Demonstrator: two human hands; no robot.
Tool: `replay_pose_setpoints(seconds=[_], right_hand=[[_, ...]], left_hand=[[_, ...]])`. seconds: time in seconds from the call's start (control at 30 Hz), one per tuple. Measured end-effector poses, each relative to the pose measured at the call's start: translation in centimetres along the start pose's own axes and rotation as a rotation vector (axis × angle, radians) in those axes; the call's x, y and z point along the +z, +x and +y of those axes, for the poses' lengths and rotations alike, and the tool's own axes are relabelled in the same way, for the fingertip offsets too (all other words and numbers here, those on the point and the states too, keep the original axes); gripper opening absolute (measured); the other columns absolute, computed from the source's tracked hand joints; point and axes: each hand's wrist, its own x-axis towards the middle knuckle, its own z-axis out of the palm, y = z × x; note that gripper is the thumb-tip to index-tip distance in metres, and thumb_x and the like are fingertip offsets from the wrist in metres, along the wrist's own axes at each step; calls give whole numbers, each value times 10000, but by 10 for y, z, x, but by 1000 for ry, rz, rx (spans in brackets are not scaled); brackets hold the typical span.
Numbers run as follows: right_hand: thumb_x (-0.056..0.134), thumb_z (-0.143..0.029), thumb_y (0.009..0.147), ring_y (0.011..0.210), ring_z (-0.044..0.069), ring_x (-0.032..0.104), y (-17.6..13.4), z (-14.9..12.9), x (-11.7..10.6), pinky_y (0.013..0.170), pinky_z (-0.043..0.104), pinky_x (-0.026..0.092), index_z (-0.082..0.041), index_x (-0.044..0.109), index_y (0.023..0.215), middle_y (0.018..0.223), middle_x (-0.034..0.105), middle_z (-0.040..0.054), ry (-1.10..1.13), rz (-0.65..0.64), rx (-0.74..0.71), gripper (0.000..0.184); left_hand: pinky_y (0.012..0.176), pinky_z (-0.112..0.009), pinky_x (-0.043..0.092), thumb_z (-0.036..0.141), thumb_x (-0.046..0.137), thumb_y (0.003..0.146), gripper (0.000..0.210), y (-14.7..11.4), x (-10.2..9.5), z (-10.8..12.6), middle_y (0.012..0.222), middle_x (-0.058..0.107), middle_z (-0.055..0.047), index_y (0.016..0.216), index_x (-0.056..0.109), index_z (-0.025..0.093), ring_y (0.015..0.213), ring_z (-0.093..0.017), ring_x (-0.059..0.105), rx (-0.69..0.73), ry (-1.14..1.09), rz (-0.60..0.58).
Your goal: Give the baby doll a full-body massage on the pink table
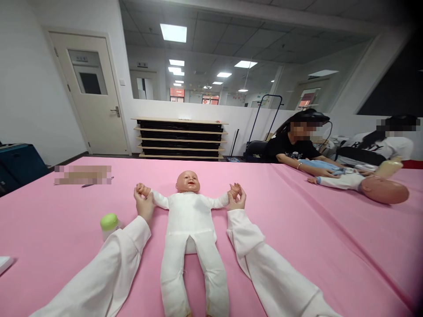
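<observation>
A baby doll [190, 215] with a white cloth body lies on its back on the pink table cover [284, 229], head away from me and legs toward me. Both its arms are stretched out sideways. My left hand [144, 206] is closed round the doll's hand on the left side, fingers bent about it. On the other side, my right hand [237, 200] grips the doll's other hand between thumb and fingers. A jar with a green lid [109, 221] stands beside my left forearm, its lower part partly hidden by the sleeve.
At the right, a co-worker [294, 141] in a black shirt handles a second doll [380, 187]; another person [380, 141] sits beyond. A pen [88, 185] lies near a blurred patch at the far left. A white object [5, 264] sits at the left edge.
</observation>
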Motion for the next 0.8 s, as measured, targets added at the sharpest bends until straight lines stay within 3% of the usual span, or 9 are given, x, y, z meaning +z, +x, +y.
replay_pose_setpoints(seconds=[0.1,0.27,0.37,0.47,0.57,0.67,0.73,0.8], right_hand=[[550,-205,744,1139,217,492,-10,-24,15,965,428,411,-186,467,1218,1195,533,108,-125,-266,-271,481],[405,-160,854,1041,191,540,-33,-38,36,895,394,451,-263,571,1151,1102,584,87,-338,-722,-688,356],[400,-155,869,1094,200,509,-43,-32,40,971,495,342,-315,603,1097,1132,584,62,-524,-858,-782,345],[394,-169,880,1144,192,473,-46,-28,40,1002,538,275,-344,572,1127,1193,558,37,-628,-950,-782,351],[394,-190,884,1157,197,460,-47,-30,41,1002,546,270,-337,556,1149,1226,535,38,-633,-1008,-776,344],[386,-179,882,1131,203,482,-47,-31,42,1000,539,285,-316,565,1142,1191,550,56,-567,-960,-729,344],[366,-195,889,1090,189,509,-45,-29,39,987,476,349,-285,562,1147,1145,564,72,-468,-847,-625,336],[336,-224,902,1064,179,526,-39,-24,32,950,417,414,-234,517,1190,1120,561,91,-324,-646,-504,340]], left_hand=[[926,-312,428,245,563,763,691,-14,10,18,1382,380,-84,1371,236,273,1155,-198,487,180,142,-190],[1010,-381,343,179,455,813,557,-33,27,30,1366,416,-66,1351,324,242,1230,-201,407,567,398,-438],[965,-413,362,98,421,792,555,-43,31,27,1340,450,-57,1322,385,259,1183,-217,437,737,602,-565],[922,-423,369,62,395,784,580,-52,33,25,1338,453,-30,1301,412,324,1161,-232,433,814,752,-630],[913,-448,355,73,386,797,563,-57,34,26,1338,453,-22,1284,429,353,1165,-256,414,830,824,-647],[908,-451,362,74,392,794,563,-56,34,29,1331,462,-27,1292,421,335,1147,-259,431,809,787,-643],[921,-441,370,99,405,800,558,-52,31,29,1315,477,-42,1321,383,296,1141,-247,448,752,671,-596],[952,-419,369,154,426,815,571,-46,23,27,1316,472,-59,1363,304,262,1156,-227,454,644,501,-513]])
